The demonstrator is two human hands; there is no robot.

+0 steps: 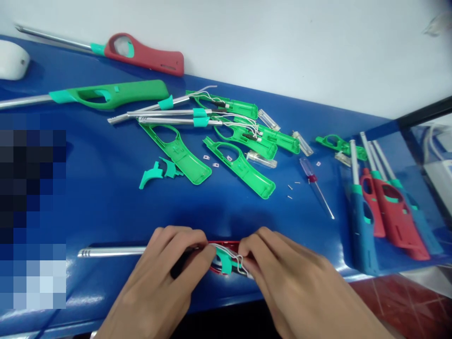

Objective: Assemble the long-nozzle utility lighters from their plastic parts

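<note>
Near the table's front edge lies an opened red lighter with a metal tube pointing left. Its inside shows a teal trigger and loose white wires. My left hand is closed on the lighter where the tube meets the body, its fingertips beside the trigger. My right hand pinches the right part of the body, next to the wires. The fingers of both hands cover much of the lighter.
Green shell halves, wired metal tubes and clear fuel tanks lie beyond my hands. A screwdriver and small screws are right of them. Assembled lighters stand at the right; two more lie at the back left.
</note>
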